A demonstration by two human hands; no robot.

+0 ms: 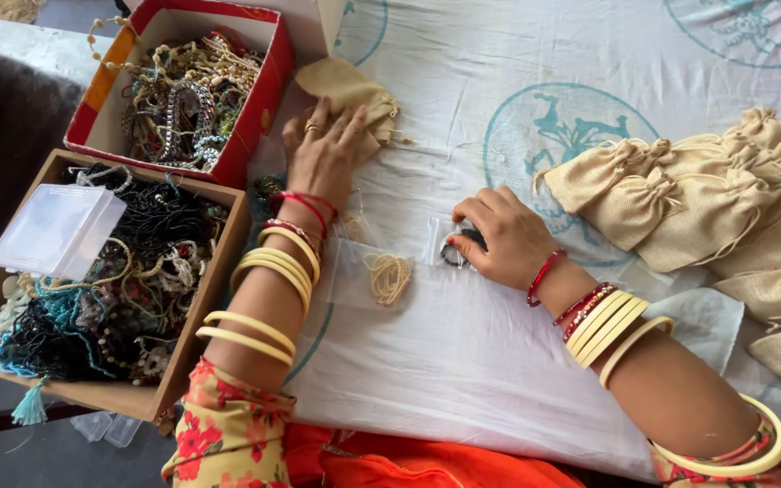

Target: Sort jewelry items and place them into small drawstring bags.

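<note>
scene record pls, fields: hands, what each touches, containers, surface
left hand: left hand flat on a beige cloth pouch, fingers spread
right hand: right hand pressing a small clear plastic bag with a dark item inside
between hands: coil of pale thread in another clear bag
containers: red box of mixed jewellery; brown cardboard box of beaded pieces, clear plastic case on top
right side: pile of beige pouches
surface: white printed cloth

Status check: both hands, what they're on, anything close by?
Left hand flat on beige pouch. Right hand pinching dark ring over small clear bag. Coiled cream thread between them.
</note>
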